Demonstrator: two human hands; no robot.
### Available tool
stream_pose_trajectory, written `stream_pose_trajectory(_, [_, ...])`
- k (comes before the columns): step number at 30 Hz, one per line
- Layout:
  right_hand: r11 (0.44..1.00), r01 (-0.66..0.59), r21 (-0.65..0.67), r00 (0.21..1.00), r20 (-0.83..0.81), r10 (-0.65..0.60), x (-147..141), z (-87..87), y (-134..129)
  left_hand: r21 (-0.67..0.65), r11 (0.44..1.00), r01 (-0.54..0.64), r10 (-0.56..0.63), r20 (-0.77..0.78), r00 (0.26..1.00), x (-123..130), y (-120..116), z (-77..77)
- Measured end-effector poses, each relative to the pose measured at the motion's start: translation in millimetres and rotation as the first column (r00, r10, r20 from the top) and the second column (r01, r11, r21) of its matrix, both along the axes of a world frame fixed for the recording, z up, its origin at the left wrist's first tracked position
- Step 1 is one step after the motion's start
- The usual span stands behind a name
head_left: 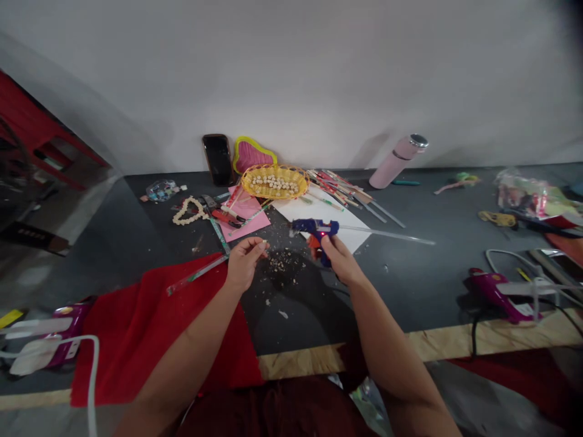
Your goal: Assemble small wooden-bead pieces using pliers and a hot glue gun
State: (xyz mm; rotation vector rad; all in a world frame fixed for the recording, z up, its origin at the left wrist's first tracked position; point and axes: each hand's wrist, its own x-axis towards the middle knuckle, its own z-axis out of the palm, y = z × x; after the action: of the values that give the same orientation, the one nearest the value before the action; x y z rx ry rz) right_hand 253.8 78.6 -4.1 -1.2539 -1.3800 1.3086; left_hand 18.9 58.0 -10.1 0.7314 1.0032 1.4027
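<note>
My right hand (337, 258) is wrapped round the grip of a blue hot glue gun (315, 227), whose nozzle points left. A long clear glue stick (392, 233) sticks out from its back, and a small red light glows on its side. My left hand (246, 261) pinches a small pale piece (265, 242) between thumb and fingertips, a short way left of the nozzle; its exact shape is too small to tell. Pale crumbs (285, 267) lie scattered on the dark table between my hands. Beyond them stands a yellow wicker basket (298, 191) with several small pale pieces in it.
A heart-shaped pale frame (190, 211), pliers (224, 213) and pink paper (248, 226) lie left. White paper (353, 240) and several sticks (337, 188) lie behind the glue gun. A pink bottle (395, 162) and phone (218, 161) stand near the wall. Red cloth (150, 328) covers the front left.
</note>
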Motion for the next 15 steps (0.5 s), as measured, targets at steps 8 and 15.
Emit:
stream_pose_trajectory(8, [0.942, 0.332, 0.043, 0.722, 0.632, -0.283, 49, -0.9, 18, -0.016, 1.000, 0.005, -0.005, 0.001, 1.000, 2, -1, 1.9])
stream_pose_trajectory(15, [0.931, 0.358, 0.069, 0.208, 0.966, -0.151, 42, 25.0, 7, -0.014, 1.000, 0.010, -0.010, -0.009, 1.000, 3, -1, -2.2])
